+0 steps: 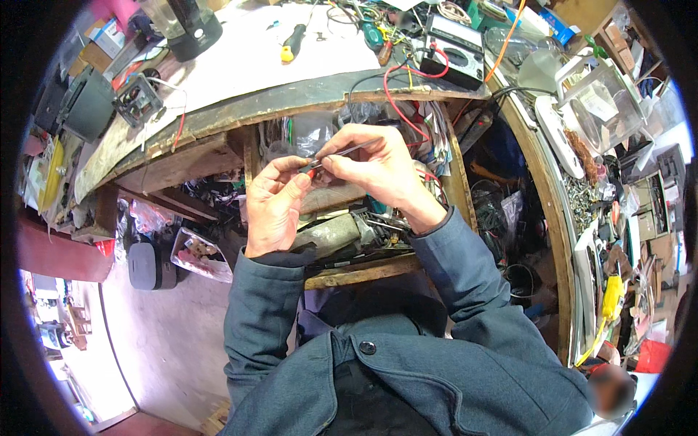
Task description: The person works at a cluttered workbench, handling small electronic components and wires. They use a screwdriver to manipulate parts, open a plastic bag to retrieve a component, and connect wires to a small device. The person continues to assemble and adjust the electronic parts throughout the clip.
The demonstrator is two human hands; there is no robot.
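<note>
Both of my hands meet over an open drawer (356,272) below the workbench edge. Between its thumb and fingertips, my left hand (273,207) pinches a small dark part with a red-orange end (311,173). My right hand (385,171) is closed on a thin grey metal tool (355,148), whose shaft sticks out past the index finger toward the upper right. The tool's near end meets the small part at the left fingertips. Fingers cover most of both things, so the exact kind of each cannot be made out.
On the bench lie a yellow-and-black screwdriver (293,43), a teal-handled tool (371,33) and an analog multimeter (452,52) with a red lead (389,91). A blender base (193,33) stands at the far left. Cluttered parts fill a right-hand shelf, including a clear plastic container (602,109).
</note>
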